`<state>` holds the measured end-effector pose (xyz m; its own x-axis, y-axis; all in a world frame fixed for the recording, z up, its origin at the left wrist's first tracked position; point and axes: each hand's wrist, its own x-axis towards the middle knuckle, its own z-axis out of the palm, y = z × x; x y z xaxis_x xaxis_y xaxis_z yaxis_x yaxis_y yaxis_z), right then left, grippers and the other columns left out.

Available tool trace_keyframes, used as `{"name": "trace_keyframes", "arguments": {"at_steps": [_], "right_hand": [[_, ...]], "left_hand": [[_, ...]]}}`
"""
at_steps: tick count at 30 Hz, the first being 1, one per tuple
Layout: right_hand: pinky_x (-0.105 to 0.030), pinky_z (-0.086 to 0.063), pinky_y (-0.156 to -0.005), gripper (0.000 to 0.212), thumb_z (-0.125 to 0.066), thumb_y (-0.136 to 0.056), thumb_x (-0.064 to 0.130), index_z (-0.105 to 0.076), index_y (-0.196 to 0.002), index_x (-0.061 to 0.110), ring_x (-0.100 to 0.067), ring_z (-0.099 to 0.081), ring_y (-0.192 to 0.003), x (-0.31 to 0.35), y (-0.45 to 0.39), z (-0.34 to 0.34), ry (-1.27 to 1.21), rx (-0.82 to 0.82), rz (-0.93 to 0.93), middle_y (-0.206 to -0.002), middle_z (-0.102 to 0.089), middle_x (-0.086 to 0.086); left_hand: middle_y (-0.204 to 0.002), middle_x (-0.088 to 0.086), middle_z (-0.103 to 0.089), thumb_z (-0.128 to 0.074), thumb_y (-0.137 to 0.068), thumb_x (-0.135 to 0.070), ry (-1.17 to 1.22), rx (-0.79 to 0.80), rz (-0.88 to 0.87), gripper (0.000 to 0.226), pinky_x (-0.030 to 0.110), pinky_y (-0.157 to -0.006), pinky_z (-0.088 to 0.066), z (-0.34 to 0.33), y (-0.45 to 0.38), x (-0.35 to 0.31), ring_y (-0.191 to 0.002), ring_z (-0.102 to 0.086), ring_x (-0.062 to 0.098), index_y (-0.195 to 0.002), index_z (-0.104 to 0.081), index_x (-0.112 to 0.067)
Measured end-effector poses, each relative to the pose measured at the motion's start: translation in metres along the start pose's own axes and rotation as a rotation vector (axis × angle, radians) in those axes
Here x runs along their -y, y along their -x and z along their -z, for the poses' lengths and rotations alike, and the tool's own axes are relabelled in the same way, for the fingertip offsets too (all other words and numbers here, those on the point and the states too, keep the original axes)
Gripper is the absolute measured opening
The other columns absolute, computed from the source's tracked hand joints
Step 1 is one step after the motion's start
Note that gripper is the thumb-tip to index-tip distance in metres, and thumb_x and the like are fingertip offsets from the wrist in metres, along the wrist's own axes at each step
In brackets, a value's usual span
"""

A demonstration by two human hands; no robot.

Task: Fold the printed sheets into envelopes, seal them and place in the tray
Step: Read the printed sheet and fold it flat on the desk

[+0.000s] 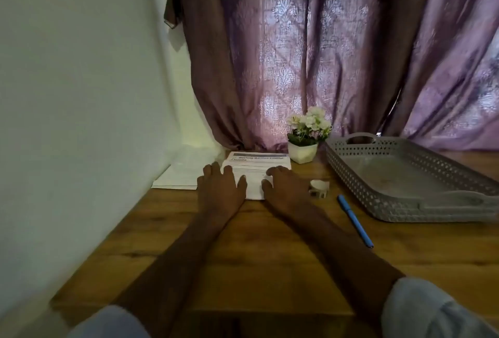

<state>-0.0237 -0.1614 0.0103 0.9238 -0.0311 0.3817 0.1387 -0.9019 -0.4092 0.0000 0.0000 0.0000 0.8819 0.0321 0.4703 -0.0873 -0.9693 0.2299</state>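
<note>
1. Head view: both hands lie flat on the printed sheets (pixel 258 167), a white stack at the far middle of the table (pixel 243 243), just in front of the curtain (pixel 324 54).
2. Left hand (pixel 220 189) rests fingers straight on the stack's left side; its grip is released, pressing rather than clasping.
3. Right hand (pixel 283 188) does the same on the right side, fingers spread and released.
4. Paper is light, thin and limp, and it slides easily; I judge a corner or the near edge the best place to pinch one sheet free.
5. Envelopes (pixel 181 175) lie just left of the stack, against the wall (pixel 81 81).
6. Tray (pixel 405 175) sits well apart at the right; a pen (pixel 355 220), a small white holder (pixel 320 188) and a flower pot (pixel 302 152) stand between.
7. Bare table nearer the person gives folding room, I reckon.
</note>
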Motion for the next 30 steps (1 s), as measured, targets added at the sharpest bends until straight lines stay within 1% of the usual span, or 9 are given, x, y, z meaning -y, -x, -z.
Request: {"name": "trace_keyframes", "arguments": {"at_steps": [3, 6, 8, 12, 18, 23, 25, 27, 30], "right_hand": [[-0.051, -0.025, -0.118, 0.051, -0.035, -0.104, 0.053, -0.045, -0.148, 0.03, -0.035, -0.032, -0.146, -0.005, -0.007, -0.009, 0.129, 0.094, -0.009, -0.161, -0.035, -0.007], [-0.057, -0.019, -0.119, 0.058, -0.027, -0.103, 0.06, -0.04, -0.151, 0.029, -0.037, -0.037, -0.143, -0.01, -0.01, -0.015, 0.206, 0.2, -0.01, -0.159, -0.039, -0.008], [-0.056, -0.022, -0.118, 0.058, -0.028, -0.103, 0.06, -0.044, -0.148, 0.026, -0.037, -0.043, -0.138, -0.011, -0.009, -0.014, 0.229, 0.194, -0.002, -0.151, -0.047, -0.008], [-0.054, -0.025, -0.118, 0.052, -0.034, -0.103, 0.056, -0.048, -0.141, 0.023, -0.035, -0.047, -0.133, -0.013, -0.001, -0.01, 0.18, 0.184, -0.009, -0.144, -0.052, -0.008], [-0.053, -0.04, -0.107, 0.046, -0.037, -0.102, 0.054, -0.053, -0.126, 0.019, -0.034, -0.054, -0.122, -0.011, 0.008, 0.0, 0.191, 0.154, -0.048, -0.129, -0.058, -0.008], [-0.053, -0.043, -0.105, 0.044, -0.043, -0.101, 0.051, -0.053, -0.129, 0.018, -0.036, -0.054, -0.124, -0.004, 0.013, 0.009, 0.26, 0.189, -0.049, -0.13, -0.057, -0.007], [-0.049, -0.048, -0.099, 0.038, -0.047, -0.1, 0.047, -0.058, -0.122, 0.018, -0.032, -0.058, -0.116, -0.003, 0.012, 0.015, 0.236, 0.114, -0.008, -0.123, -0.06, -0.007], [-0.043, -0.052, -0.089, 0.03, -0.053, -0.098, 0.04, -0.062, -0.116, 0.017, -0.028, -0.061, -0.108, -0.006, 0.007, 0.026, 0.181, -0.077, 0.032, -0.116, -0.062, -0.006], [-0.047, -0.048, -0.094, 0.032, -0.061, -0.09, 0.033, -0.062, -0.118, 0.016, -0.031, -0.056, -0.115, -0.02, -0.009, 0.053, 0.27, -0.322, -0.061, -0.122, -0.059, -0.008]], "left_hand": [[-0.157, 0.016, -0.042, -0.033, -0.099, -0.069, 0.023, 0.128, 0.054, 0.075, 0.05, -0.116, -0.028, -0.005, -0.005, 0.004, -0.145, -0.035, 0.034, -0.153, -0.04, -0.017], [-0.162, 0.016, -0.037, -0.034, -0.098, -0.072, 0.054, 0.204, 0.082, 0.081, 0.053, -0.12, -0.022, -0.009, -0.011, 0.006, -0.15, -0.03, 0.035, -0.156, -0.034, -0.017], [-0.159, 0.015, -0.04, -0.038, -0.098, -0.071, 0.044, 0.193, 0.07, 0.078, 0.053, -0.118, -0.025, -0.009, -0.013, 0.007, -0.147, -0.034, 0.035, -0.155, -0.036, -0.017], [-0.148, 0.012, -0.05, -0.047, -0.098, -0.063, 0.103, 0.138, 0.111, 0.069, 0.052, -0.112, -0.033, -0.004, -0.009, 0.006, -0.138, -0.043, 0.034, -0.148, -0.043, -0.017], [-0.134, 0.012, -0.06, -0.057, -0.097, -0.054, 0.292, 0.096, 0.271, 0.058, 0.049, -0.1, -0.05, 0.006, -0.004, 0.005, -0.121, -0.059, 0.032, -0.136, -0.051, -0.011], [-0.131, 0.015, -0.064, -0.057, -0.099, -0.048, 0.307, 0.142, 0.36, 0.053, 0.041, -0.087, -0.047, 0.017, -0.008, 0.012, -0.117, -0.062, 0.035, -0.131, -0.054, -0.007], [-0.128, 0.015, -0.066, -0.055, -0.099, -0.048, 0.284, 0.138, 0.365, 0.05, 0.041, -0.087, -0.046, 0.018, -0.012, 0.016, -0.116, -0.062, 0.037, -0.126, -0.06, -0.007], [-0.125, 0.016, -0.067, -0.052, -0.098, -0.051, 0.215, 0.119, 0.347, 0.049, 0.041, -0.088, -0.046, 0.017, -0.018, 0.02, -0.114, -0.063, 0.038, -0.121, -0.063, -0.009], [-0.121, 0.013, -0.068, -0.053, -0.098, -0.057, 0.188, 0.162, 0.281, 0.052, 0.038, -0.084, -0.047, 0.015, -0.035, 0.02, -0.11, -0.064, 0.036, -0.117, -0.063, -0.01]]}}
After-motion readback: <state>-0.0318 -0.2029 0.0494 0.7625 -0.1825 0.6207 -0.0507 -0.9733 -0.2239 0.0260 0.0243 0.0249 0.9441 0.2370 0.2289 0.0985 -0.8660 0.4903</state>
